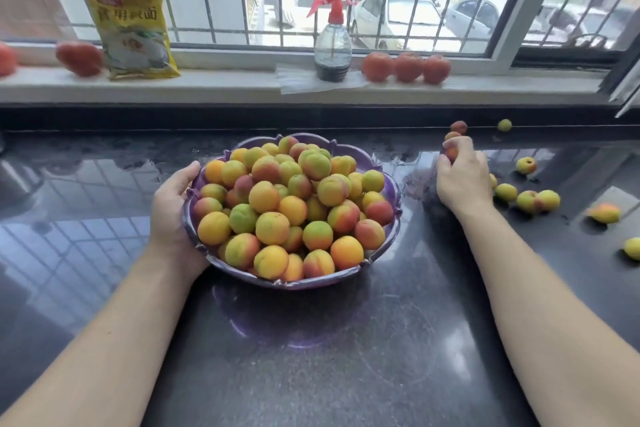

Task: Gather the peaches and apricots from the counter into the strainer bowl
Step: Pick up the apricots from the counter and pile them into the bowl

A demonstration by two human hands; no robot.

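A purple strainer bowl point(390, 191) stands on the dark counter, heaped with several yellow, orange and green peaches and apricots point(273, 227). My left hand point(173, 208) grips the bowl's left rim. To the right of the bowl, my right hand point(462, 177) curls its fingers round a reddish fruit point(451, 152) just above the counter. Several loose fruits lie on the counter to the right: a reddish one point(459, 127) and a green one point(504, 125) near the back, a cluster point(538, 200) beside my right hand, an orange one point(604, 213) and a yellow one point(633, 248) at the edge.
A windowsill runs behind the counter with a yellow bag point(133, 28), a spray bottle with a red trigger point(331, 45) and several tomatoes point(407, 66). The dark counter point(381, 340) is glossy and bare in front of the bowl.
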